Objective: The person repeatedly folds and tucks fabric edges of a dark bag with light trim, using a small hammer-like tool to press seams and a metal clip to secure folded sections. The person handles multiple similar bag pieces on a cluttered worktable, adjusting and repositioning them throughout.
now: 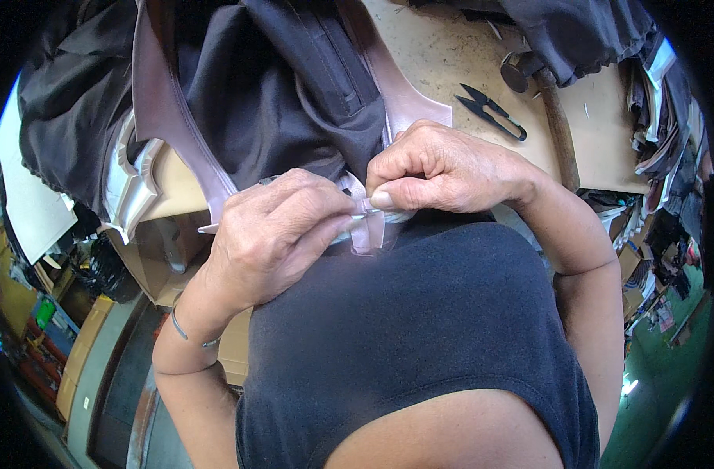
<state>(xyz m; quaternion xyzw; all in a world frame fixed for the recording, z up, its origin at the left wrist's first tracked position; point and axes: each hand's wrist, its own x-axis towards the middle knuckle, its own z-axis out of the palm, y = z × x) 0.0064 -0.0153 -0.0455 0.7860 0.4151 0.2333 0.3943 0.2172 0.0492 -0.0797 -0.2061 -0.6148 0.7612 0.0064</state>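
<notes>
Close in front of my chest, both hands meet at a short pale mauve strip [366, 237] with a light edge. My left hand [267, 234] pinches it from the left, thumb and fingertips together. From the other side my right hand [443, 176] grips the same strip, its fingers curled and the thumb pressed near the strip's top. Just beyond lies a dark fabric bag piece [255, 94], creased, with a zip or seam line. Mauve leather-like trim [158, 102] runs down its left side, and a matching flap [408, 102] its right. My fingers partly hide the strip.
Black thread snips [491, 112] lie on the tan worktable [443, 47], right of the hands. Beside them rests a wooden-handled hammer [558, 129]. More dark fabric [583, 35] is heaped at the far right. White curved pieces [130, 184] sit at the table's left edge.
</notes>
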